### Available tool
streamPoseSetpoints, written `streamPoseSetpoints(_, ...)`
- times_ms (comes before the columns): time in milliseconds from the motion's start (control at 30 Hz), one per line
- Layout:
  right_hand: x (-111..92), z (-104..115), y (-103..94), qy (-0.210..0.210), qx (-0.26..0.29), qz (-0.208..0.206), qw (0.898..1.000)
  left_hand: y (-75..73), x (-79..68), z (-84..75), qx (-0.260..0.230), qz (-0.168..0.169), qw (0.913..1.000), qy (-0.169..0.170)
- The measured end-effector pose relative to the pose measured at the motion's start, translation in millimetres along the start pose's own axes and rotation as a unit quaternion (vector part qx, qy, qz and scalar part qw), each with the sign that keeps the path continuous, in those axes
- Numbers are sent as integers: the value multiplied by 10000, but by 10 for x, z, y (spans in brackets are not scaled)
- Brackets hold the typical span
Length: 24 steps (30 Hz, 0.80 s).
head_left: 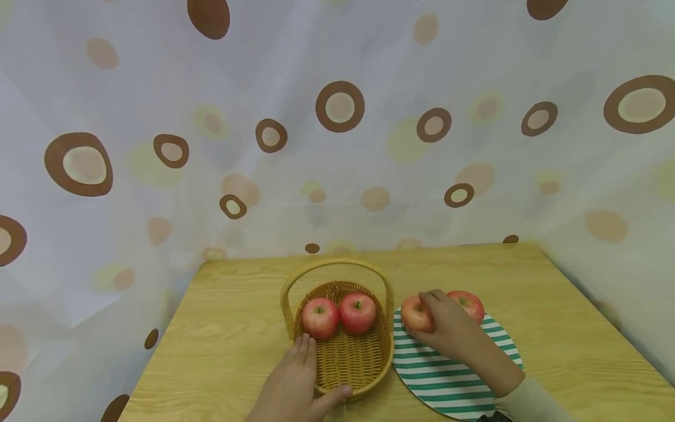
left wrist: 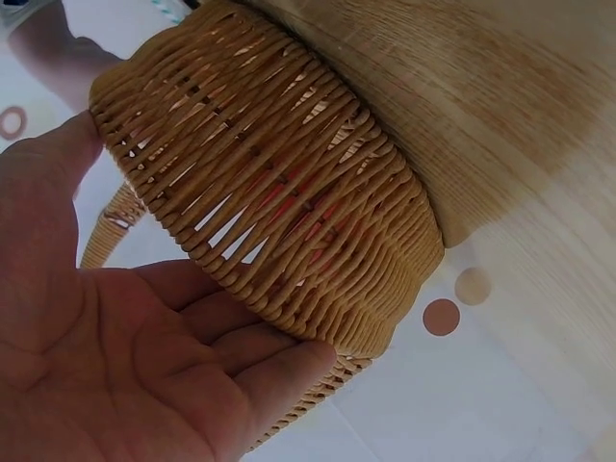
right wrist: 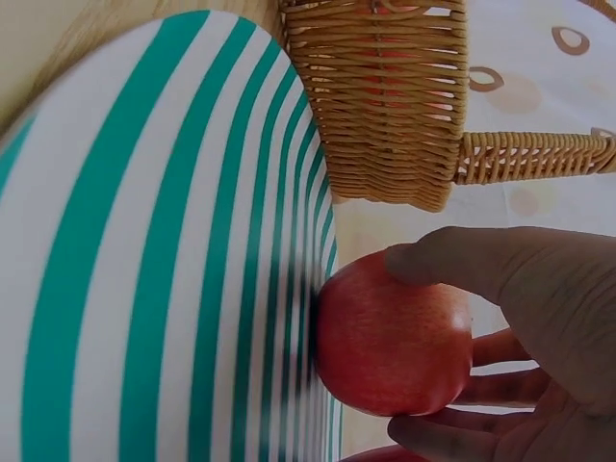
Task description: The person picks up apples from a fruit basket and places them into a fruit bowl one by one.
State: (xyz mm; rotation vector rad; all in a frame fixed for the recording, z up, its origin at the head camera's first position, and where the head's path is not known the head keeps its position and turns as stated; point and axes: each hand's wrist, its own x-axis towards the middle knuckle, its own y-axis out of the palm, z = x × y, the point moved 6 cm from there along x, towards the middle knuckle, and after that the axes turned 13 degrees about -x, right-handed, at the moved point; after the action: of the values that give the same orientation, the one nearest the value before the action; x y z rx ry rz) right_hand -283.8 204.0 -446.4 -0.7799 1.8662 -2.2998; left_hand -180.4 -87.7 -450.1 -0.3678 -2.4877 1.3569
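A wicker basket [head_left: 364, 363] with a raised handle stands on the table with two red apples [head_left: 320, 318] inside, at its far side. My left hand [head_left: 295, 381] holds the basket's near-left rim. In the left wrist view its thumb and fingers reach over the rim, fingertips partly hidden, with the palm facing the woven wall. My right hand [head_left: 448, 325] grips an apple [right wrist: 395, 332] at the far left of a round green-and-white striped mat [head_left: 443, 381], thumb on one side and fingers on the other. Another apple [head_left: 467, 305] sits behind that hand, partly covered.
The wooden table [head_left: 227, 340] extends around the basket and mat. A white covering with brown spots [head_left: 337, 176] rises behind the table and at both sides. The basket's handle [head_left: 337, 262] arches above its far side, and its right edge almost meets the mat.
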Motion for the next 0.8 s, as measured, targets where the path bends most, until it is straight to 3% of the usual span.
streamPoseSetpoints(800,-81,57,-163,-11,61,-267,9996,29,28,20,-187,43,9995,-249)
